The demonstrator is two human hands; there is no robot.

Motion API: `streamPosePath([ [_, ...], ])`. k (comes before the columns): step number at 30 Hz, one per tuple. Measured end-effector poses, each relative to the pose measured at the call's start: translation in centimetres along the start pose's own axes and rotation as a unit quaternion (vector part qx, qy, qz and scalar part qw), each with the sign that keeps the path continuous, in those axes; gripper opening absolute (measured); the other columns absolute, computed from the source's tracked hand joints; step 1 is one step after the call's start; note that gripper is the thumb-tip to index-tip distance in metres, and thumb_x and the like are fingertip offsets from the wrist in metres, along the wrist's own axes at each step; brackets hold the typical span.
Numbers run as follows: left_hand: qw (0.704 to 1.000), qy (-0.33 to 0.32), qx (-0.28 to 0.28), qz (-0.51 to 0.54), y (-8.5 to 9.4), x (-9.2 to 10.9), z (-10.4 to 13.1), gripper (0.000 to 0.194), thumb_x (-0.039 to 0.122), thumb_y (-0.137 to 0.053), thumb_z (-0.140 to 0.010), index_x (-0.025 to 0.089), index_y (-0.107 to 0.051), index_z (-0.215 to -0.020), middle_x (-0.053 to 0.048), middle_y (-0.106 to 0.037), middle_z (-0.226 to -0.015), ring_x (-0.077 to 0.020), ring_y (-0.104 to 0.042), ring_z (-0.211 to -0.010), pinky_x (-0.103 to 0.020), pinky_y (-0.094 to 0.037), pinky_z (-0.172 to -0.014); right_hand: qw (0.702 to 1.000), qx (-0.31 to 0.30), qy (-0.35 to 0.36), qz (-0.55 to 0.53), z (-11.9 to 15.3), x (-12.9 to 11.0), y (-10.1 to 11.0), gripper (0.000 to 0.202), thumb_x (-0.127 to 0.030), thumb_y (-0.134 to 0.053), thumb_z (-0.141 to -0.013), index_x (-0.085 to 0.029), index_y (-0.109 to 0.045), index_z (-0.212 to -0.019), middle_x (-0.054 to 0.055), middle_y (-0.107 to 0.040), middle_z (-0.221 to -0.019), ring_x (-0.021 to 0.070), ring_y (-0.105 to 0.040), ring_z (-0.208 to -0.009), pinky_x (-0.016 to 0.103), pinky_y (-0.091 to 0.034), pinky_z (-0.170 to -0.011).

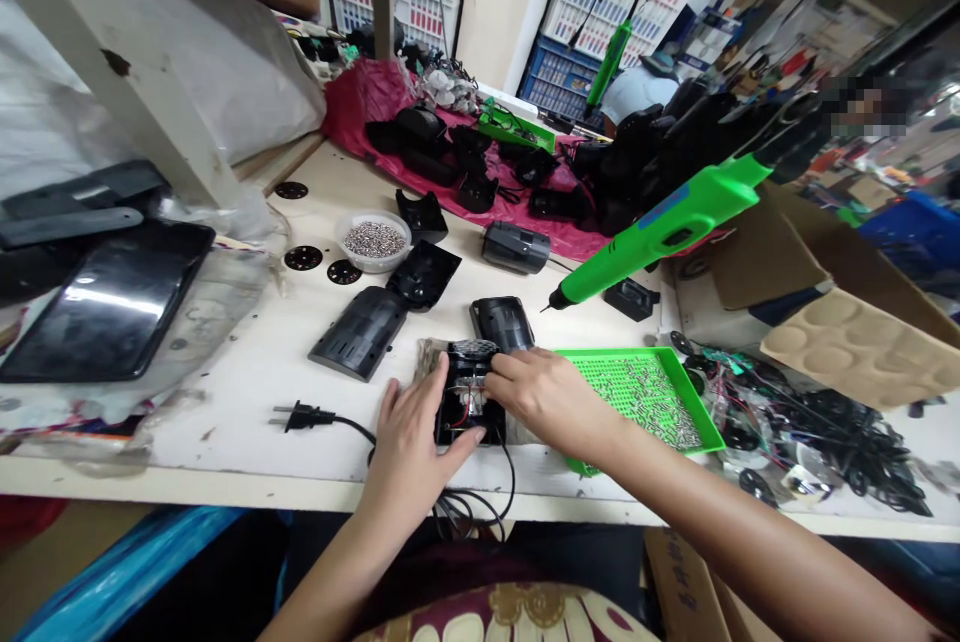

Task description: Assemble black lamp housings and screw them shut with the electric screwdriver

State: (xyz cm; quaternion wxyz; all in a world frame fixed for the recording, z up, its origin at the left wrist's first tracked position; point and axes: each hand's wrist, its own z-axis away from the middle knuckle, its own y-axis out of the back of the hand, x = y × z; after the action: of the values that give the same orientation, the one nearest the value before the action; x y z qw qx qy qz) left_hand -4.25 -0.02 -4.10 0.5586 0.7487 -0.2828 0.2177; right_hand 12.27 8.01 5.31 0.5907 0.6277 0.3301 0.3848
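A small black device housing (450, 414) lies opened on the table, with red wires and pale parts showing inside. My left hand (411, 437) grips its left side, the fingers along the edge and the thumb across the near corner. From the right, my right hand (551, 397) reaches into the housing with its fingers curled together; whatever they pinch is hidden. A black power cord with a plug (304, 416) lies left of my left hand, and its cable loops below the housing. Just behind stands a curved black shell (502, 322).
A green electric screwdriver (660, 227) hangs above the right side. Beneath it sits a green tray (705, 412) of screws. Farther left are a bowl (345, 250) of small metal parts, black shells (360, 332) and discs (303, 257). Wires (847, 452) pile up at right, near a cardboard box (780, 252).
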Motion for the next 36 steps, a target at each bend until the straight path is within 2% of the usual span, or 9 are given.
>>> streamPosePath([
  [5, 1.000, -0.008, -0.002, 0.001, -0.1, -0.1, 0.1, 0.082, 0.038, -0.060, -0.086, 0.024, -0.012, -0.151, -0.016, -0.056, -0.137, -0.0278, -0.055, -0.123, -0.055, -0.027, -0.110, 1.000, 0.005, -0.007, -0.007, 0.0, -0.1, -0.5, 0.014, -0.013, -0.051, -0.092, -0.018, -0.061, -0.083, 0.001, -0.060, -0.078, 0.0164, -0.051, -0.067, 0.033, -0.030, -0.061],
  [10, 1.000, -0.007, -0.013, 0.000, 0.0, -0.1, 0.0, 0.082, 0.039, -0.061, -0.085, 0.023, -0.015, -0.150, -0.017, -0.054, -0.138, -0.0277, -0.054, -0.125, -0.055, -0.027, -0.111, 0.999, 0.011, -0.028, -0.024, 0.4, -0.3, -1.4, 0.015, -0.014, -0.049, -0.093, -0.018, -0.061, -0.084, 0.002, -0.060, -0.080, 0.0156, -0.052, -0.067, 0.032, -0.031, -0.062],
  [15, 1.000, -0.010, -0.008, 0.000, -0.1, -0.2, -0.1, 0.080, 0.038, -0.060, -0.086, 0.023, -0.015, -0.150, -0.017, -0.054, -0.138, -0.0276, -0.053, -0.125, -0.055, -0.027, -0.110, 0.997, 0.022, -0.071, -0.037, 0.6, -0.9, -2.0, 0.015, -0.014, -0.050, -0.093, -0.015, -0.062, -0.085, 0.004, -0.062, -0.082, 0.0165, -0.055, -0.069, 0.032, -0.032, -0.062],
  [19, 1.000, -0.022, 0.004, -0.013, -0.2, -0.5, 0.0, 0.078, 0.042, -0.057, -0.087, 0.020, -0.018, -0.150, -0.020, -0.056, -0.135, -0.0300, -0.056, -0.122, -0.057, -0.030, -0.108, 0.990, 0.040, -0.123, -0.057, 1.2, -1.2, -1.8, 0.017, -0.024, -0.051, -0.096, -0.015, -0.064, -0.088, 0.004, -0.064, -0.083, 0.0155, -0.059, -0.070, 0.028, -0.038, -0.062],
  [21, 0.999, -0.028, 0.010, -0.013, -0.2, -0.6, 0.0, 0.076, 0.044, -0.055, -0.088, 0.019, -0.019, -0.150, -0.021, -0.056, -0.135, -0.0312, -0.056, -0.122, -0.058, -0.031, -0.107, 0.980, 0.065, -0.170, -0.080, 2.1, -1.4, -1.6, 0.020, -0.028, -0.049, -0.097, -0.014, -0.063, -0.101, 0.006, -0.065, -0.090, 0.0158, -0.062, -0.076, 0.027, -0.043, -0.065],
  [23, 0.999, -0.031, 0.009, -0.011, -0.2, -0.6, 0.0, 0.076, 0.045, -0.053, -0.089, 0.019, -0.018, -0.151, -0.021, -0.055, -0.136, -0.0319, -0.055, -0.122, -0.058, -0.031, -0.107, 0.958, 0.111, -0.231, -0.129, 3.2, -1.8, -1.5, 0.024, -0.025, -0.044, -0.098, -0.013, -0.059, -0.113, 0.008, -0.066, -0.096, 0.0168, -0.064, -0.083, 0.027, -0.047, -0.069],
  [26, 1.000, -0.030, 0.005, -0.009, -0.1, -0.7, -0.1, 0.074, 0.044, -0.052, -0.089, 0.020, -0.018, -0.151, -0.020, -0.050, -0.141, -0.0329, -0.052, -0.126, -0.058, -0.031, -0.108, 0.918, 0.164, -0.294, -0.208, 4.8, -2.5, -1.9, 0.024, -0.020, -0.041, -0.098, -0.014, -0.059, -0.113, 0.008, -0.066, -0.097, 0.0183, -0.064, -0.088, 0.029, -0.051, -0.076],
  [30, 1.000, -0.012, 0.004, -0.006, 0.0, -0.8, -0.1, 0.075, 0.047, -0.053, -0.088, 0.020, -0.023, -0.150, -0.020, -0.047, -0.144, -0.0355, -0.051, -0.126, -0.059, -0.031, -0.107, 0.909, 0.146, -0.304, -0.246, 5.4, -3.2, -2.6, 0.022, -0.017, -0.044, -0.097, -0.015, -0.061, -0.110, 0.008, -0.066, -0.099, 0.0184, -0.064, -0.091, 0.030, -0.052, -0.078],
  [36, 1.000, 0.010, -0.014, 0.012, 0.1, -1.1, -0.1, 0.078, 0.048, -0.057, -0.086, 0.026, -0.021, -0.151, -0.016, -0.048, -0.144, -0.0336, -0.053, -0.125, -0.057, -0.032, -0.109, 0.930, 0.107, -0.279, -0.216, 4.0, -3.0, -2.7, 0.021, -0.021, -0.045, -0.097, -0.016, -0.062, -0.108, 0.006, -0.066, -0.099, 0.0168, -0.065, -0.085, 0.027, -0.051, -0.072],
])
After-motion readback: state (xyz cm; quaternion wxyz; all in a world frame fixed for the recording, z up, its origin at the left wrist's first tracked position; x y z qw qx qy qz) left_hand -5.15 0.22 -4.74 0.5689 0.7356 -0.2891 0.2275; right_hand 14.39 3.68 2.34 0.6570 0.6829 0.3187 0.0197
